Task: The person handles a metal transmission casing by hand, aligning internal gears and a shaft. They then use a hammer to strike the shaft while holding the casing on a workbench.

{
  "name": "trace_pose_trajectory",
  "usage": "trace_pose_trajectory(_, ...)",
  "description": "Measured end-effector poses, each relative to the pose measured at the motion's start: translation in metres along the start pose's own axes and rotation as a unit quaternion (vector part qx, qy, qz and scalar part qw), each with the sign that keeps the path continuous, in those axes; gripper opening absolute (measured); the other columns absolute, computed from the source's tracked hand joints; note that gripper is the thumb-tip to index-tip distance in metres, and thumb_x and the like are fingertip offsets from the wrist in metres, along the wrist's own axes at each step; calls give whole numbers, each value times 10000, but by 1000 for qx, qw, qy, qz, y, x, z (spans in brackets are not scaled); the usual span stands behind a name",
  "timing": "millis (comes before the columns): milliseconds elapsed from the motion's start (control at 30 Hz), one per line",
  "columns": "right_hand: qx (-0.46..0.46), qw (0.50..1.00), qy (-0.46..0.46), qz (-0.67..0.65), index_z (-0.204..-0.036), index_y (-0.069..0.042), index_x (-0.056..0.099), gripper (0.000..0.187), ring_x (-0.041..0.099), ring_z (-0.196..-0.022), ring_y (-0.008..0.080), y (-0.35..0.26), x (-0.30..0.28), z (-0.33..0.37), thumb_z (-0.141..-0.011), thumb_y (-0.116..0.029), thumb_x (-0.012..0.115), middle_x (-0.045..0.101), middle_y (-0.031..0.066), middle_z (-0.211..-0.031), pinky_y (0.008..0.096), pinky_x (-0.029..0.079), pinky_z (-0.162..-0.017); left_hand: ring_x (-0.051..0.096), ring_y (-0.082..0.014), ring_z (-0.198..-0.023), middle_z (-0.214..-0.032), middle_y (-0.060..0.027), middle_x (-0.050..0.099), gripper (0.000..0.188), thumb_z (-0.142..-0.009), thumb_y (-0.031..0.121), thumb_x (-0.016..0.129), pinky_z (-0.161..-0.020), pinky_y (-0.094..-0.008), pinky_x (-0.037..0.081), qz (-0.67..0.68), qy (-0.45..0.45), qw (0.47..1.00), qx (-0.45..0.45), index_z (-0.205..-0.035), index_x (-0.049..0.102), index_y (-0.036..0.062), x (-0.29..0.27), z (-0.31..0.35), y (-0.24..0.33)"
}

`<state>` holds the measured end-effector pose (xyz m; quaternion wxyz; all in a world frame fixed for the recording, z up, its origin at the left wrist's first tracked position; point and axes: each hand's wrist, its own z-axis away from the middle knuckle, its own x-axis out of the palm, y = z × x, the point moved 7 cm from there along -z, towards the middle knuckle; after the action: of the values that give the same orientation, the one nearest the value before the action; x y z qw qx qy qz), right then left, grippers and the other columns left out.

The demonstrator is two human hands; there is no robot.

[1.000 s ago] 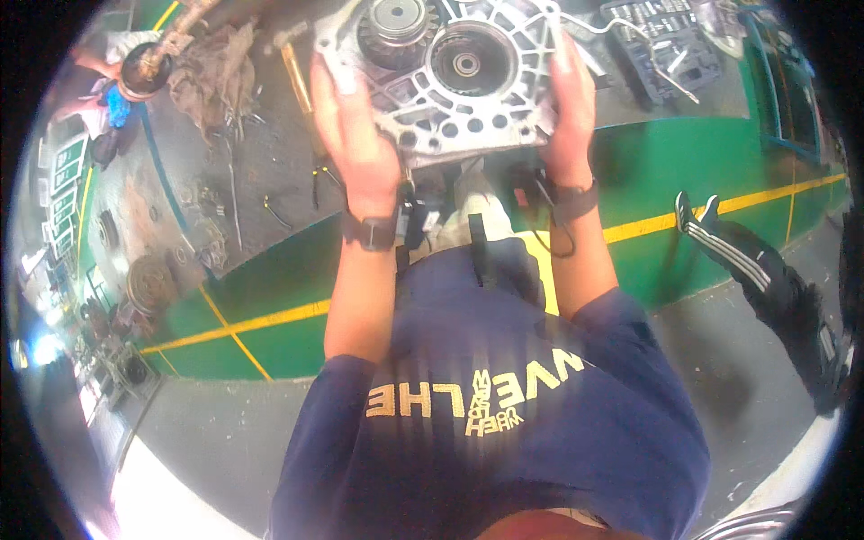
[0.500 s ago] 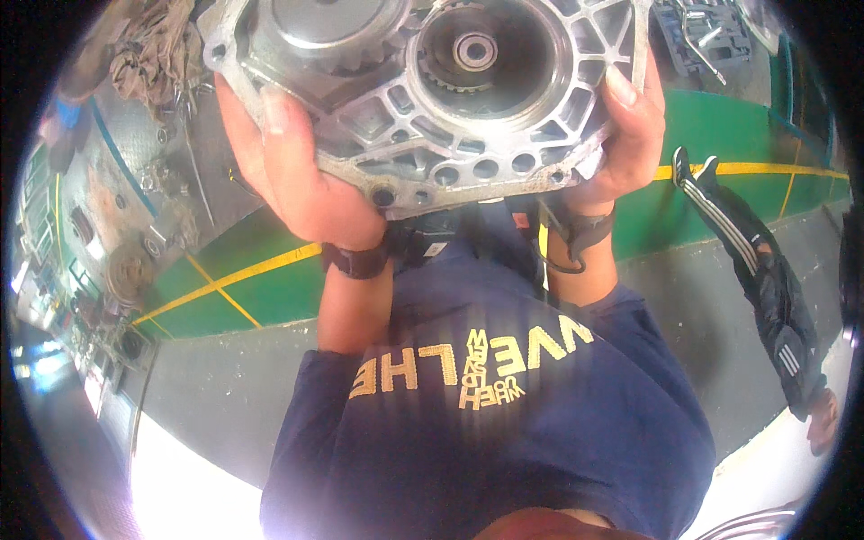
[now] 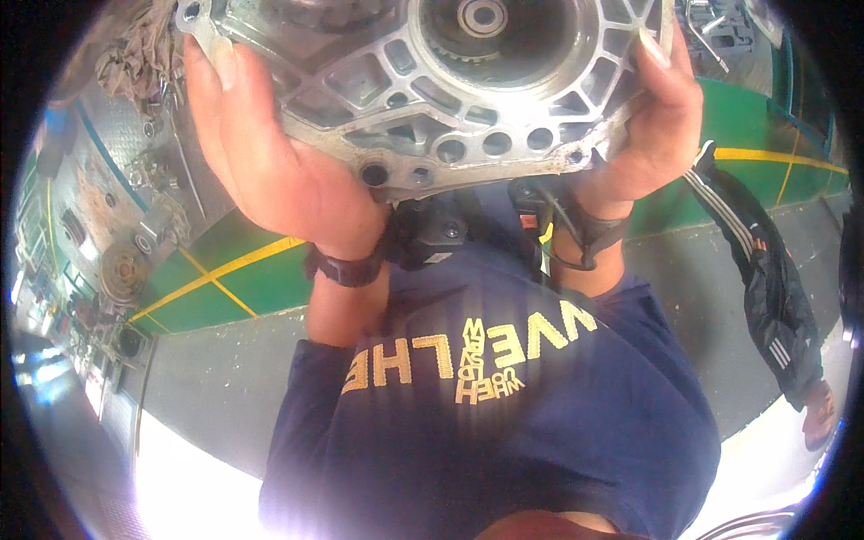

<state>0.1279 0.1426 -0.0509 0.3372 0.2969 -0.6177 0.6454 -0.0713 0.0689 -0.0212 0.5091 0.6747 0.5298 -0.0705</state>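
A silver cast-metal gearbox housing (image 3: 490, 168) fills the top of the view, held up between my two hands. My left hand (image 3: 279, 171) grips its left side, the thumb lying over the face near a corner bolt hole. On the opposite side, my right hand (image 3: 661, 135) clasps the edge with its thumb on the ribs. The fingers behind the casting are mostly hidden. A round bore with a small bearing (image 3: 483, 18) at its centre shows in the housing. Part of a toothed gear (image 3: 315, 13) sits left of the bore, cut off by the upper edge.
On the left, a metal workbench (image 3: 99, 171) carries loose parts, a crumpled cloth (image 3: 144, 58) and a round pulley-like part (image 3: 123, 270). Upper right lies a tool case (image 3: 724, 31) with tools. A person in dark clothes (image 3: 765, 279) stands at the right, beyond a green floor strip with yellow lines.
The housing and both hands have come closer and look larger. The housing's upper part has slid further out of the top of the view; both hands still grip it.
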Motion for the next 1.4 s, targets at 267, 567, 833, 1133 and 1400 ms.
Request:
trace_pose_trajectory(267, 3, 991, 40, 130, -1393, 123, 469, 550, 650, -1141, 298, -9, -32, 15, -944, -193, 431, 627, 238, -1273, 392, 499, -1024, 645, -314, -1131, -1292, -238, 645, 299, -976, -15, 530, -994, -394, 504, 34, 55, 990, 122, -1241, 644, -91, -8, 7, 0)
trace_pose_trajectory(567, 16, 998, -18, 65, -1390, 147, 447, 581, 647, -1137, 313, 0, -21, 13, -913, -185, 439, 629, 255, -1273, 402, 500, -1026, 624, -351, -1193, -1307, -240, 639, 291, -974, -10, 537, -1041, -437, 474, 65, 82, 982, 159, -1239, 639, -72, -12, 18, -4)
trace_pose_trajectory(833, 15, 998, 4, 54, -1384, 157, 447, 596, 640, -1155, 305, 5, -9, 16, -899, -188, 452, 609, 267, -1307, 387, 500, -1032, 625, -338, -1193, -1310, -214, 645, 302, -970, 24, 551, -1039, -409, 471, 82, 105, 971, 200, -1236, 644, -85, -12, 12, -1)
trace_pose_trajectory(1133, -25, 982, 75, 169, -1396, 181, 427, 617, 644, -1157, 281, -3, -16, 16, -869, -139, 439, 624, 268, -1296, 336, 504, -1025, 652, -309, -1136, -1256, -199, 683, 284, -984, 46, 540, -1009, -379, 475, 72, 86, 993, -49, -1204, 676, -71, -5, 1, -9)
trace_pose_trajectory(1400, -42, 983, 146, 103, -1398, 179, 426, 636, 682, -1076, 297, 5, -23, 24, -850, -142, 457, 652, 251, -1252, 354, 544, -984, 636, -302, -1160, -1278, -204, 665, 300, -990, 50, 547, -1023, -374, 465, -3, 22, 999, 27, -1240, 645, -85, -2, -2, -3)
